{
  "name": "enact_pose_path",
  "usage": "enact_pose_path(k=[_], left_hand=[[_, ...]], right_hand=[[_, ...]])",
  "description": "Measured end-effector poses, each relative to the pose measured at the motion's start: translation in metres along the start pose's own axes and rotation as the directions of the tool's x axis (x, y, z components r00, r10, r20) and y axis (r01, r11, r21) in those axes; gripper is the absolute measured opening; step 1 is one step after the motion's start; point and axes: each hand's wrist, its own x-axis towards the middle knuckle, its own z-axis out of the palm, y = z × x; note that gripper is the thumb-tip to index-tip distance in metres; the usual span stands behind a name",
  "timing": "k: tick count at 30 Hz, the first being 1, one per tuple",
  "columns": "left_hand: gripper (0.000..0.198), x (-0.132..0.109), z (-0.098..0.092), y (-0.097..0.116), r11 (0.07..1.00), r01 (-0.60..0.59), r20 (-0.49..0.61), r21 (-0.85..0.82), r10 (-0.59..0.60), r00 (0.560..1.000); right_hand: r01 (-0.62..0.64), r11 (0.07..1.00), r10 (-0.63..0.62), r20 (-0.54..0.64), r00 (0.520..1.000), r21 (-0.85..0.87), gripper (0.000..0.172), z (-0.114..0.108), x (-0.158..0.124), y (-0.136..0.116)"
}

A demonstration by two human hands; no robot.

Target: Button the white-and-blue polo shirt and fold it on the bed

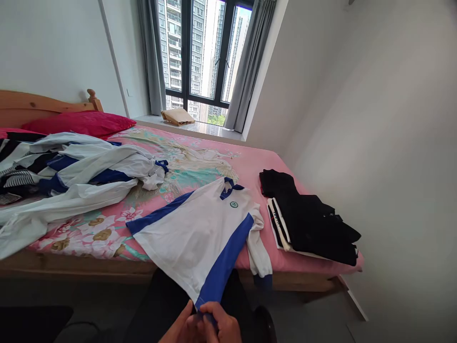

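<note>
A white and blue long-sleeved polo shirt (200,224) lies spread over the near edge of the bed, its collar away from me and a round badge on the chest. Its lower hem hangs off the bed toward my lap. At the bottom of the view, my left hand (182,328) and my right hand (221,324) are together, closed on the blue corner of the hem. Their fingers overlap there, partly cut off by the frame edge. One sleeve with a dark cuff droops over the bed edge on the right.
On the bed (260,162), a heap of loose clothes (89,166) lies left and a stack of folded clothes (310,224), black on top, lies right. A red pillow (78,123) rests by the headboard. A brown folded item (177,116) sits on the windowsill.
</note>
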Motion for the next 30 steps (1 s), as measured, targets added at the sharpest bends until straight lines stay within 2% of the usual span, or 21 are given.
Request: enact_pose_path(k=[2, 6, 10, 13, 14, 16, 18, 20, 22, 24, 28, 30], left_hand=[[0.037, -0.004, 0.021, 0.004, 0.997, -0.018, 0.008, -0.075, 0.019, 1.000], [0.025, -0.012, 0.047, 0.001, 0.975, -0.083, -0.108, -0.206, 0.062, 0.992], [0.021, -0.016, 0.051, -0.004, 0.967, -0.187, -0.162, -0.175, 0.159, 0.974], [0.026, -0.016, 0.047, -0.003, 0.956, -0.262, -0.199, -0.134, 0.233, 0.952], [0.027, -0.017, 0.046, -0.002, 0.954, -0.276, -0.183, -0.117, 0.252, 0.950], [0.027, -0.018, 0.046, 0.000, 0.952, -0.295, -0.142, -0.083, 0.282, 0.949], [0.028, -0.020, 0.047, 0.001, 0.951, -0.303, -0.131, -0.057, 0.294, 0.947], [0.028, -0.021, 0.050, -0.001, 0.952, -0.301, -0.136, -0.046, 0.293, 0.946], [0.028, -0.022, 0.052, -0.003, 0.953, -0.297, -0.144, -0.050, 0.288, 0.947], [0.028, -0.022, 0.053, -0.006, 0.958, -0.281, -0.138, -0.056, 0.272, 0.952], [0.037, -0.024, 0.054, -0.010, 0.979, -0.198, -0.071, -0.056, 0.194, 0.978], [0.040, -0.026, 0.055, -0.013, 0.989, -0.137, -0.072, -0.049, 0.133, 0.988]], right_hand=[[0.037, 0.999, -0.037, -0.025, 0.999, 0.010, 0.026, -0.004, -0.007, -0.005], [0.102, 0.994, -0.104, -0.071, 0.992, -0.043, 0.025, -0.015, -0.023, -0.011], [0.209, 0.975, -0.215, -0.074, 0.974, -0.073, 0.028, -0.016, -0.034, -0.007], [0.253, 0.966, -0.247, -0.116, 0.962, 0.049, 0.030, -0.009, -0.040, -0.002], [0.231, 0.963, -0.209, -0.158, 0.965, 0.135, 0.034, -0.008, -0.042, -0.001], [0.089, 0.934, -0.015, -0.211, 0.977, 0.347, 0.042, -0.006, -0.044, 0.001], [-0.126, 0.836, 0.231, -0.135, 0.963, 0.535, 0.048, -0.008, -0.043, 0.001], [-0.307, 0.715, 0.373, 0.028, 0.927, 0.628, 0.058, -0.011, -0.038, -0.001], [-0.405, 0.646, 0.418, 0.144, 0.897, 0.647, 0.067, -0.013, -0.033, -0.003], [-0.419, 0.646, 0.418, 0.164, 0.894, 0.637, 0.071, -0.013, -0.029, -0.004], [-0.320, 0.772, 0.343, 0.065, 0.937, 0.550, 0.067, -0.007, -0.027, -0.001], [-0.284, 0.827, 0.315, 0.019, 0.949, 0.486, 0.065, -0.004, -0.028, 0.002]])
